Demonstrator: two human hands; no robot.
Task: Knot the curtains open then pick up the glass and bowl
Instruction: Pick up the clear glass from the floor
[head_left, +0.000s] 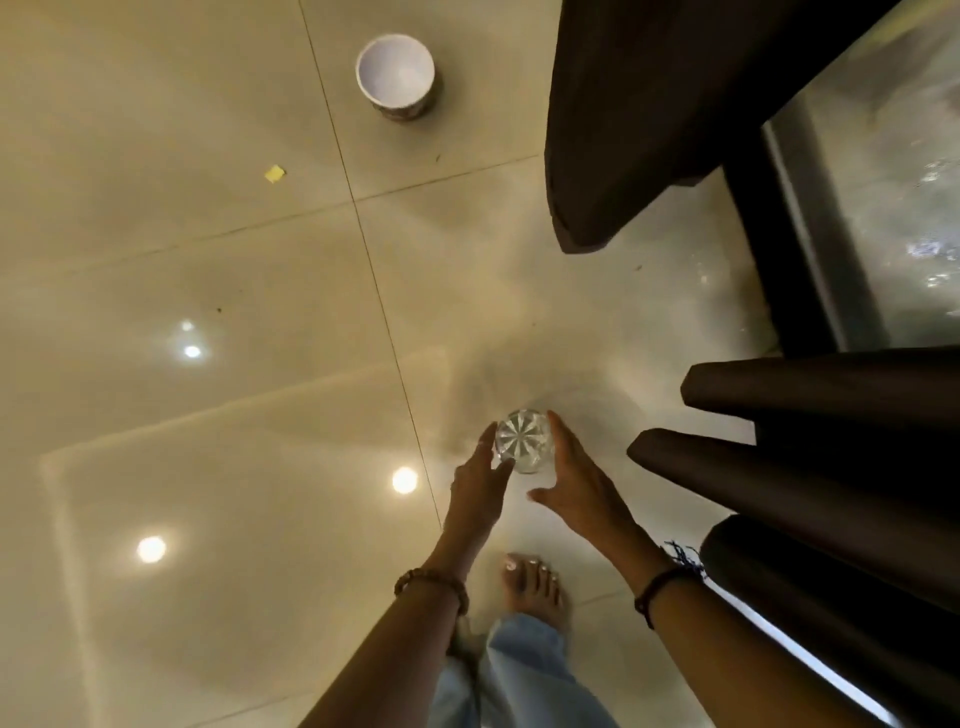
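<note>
Both hands, left hand (480, 480) & right hand (574, 480), spread either side of clear cut-glass tumbler (523, 440) on tiled floor — not yet lifted; white round bowl (396, 73) well apart, untouched; dark curtains (649, 114) hang bunched.

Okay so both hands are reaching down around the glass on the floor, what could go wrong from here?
1. The clear glass stands on a glossy tiled floor; a nudge from the left hand or right hand might tip or slide it.
2. A bare foot is close below, so breakage could cut.
3. The white bowl sits far off, needing a step while carrying.
</note>
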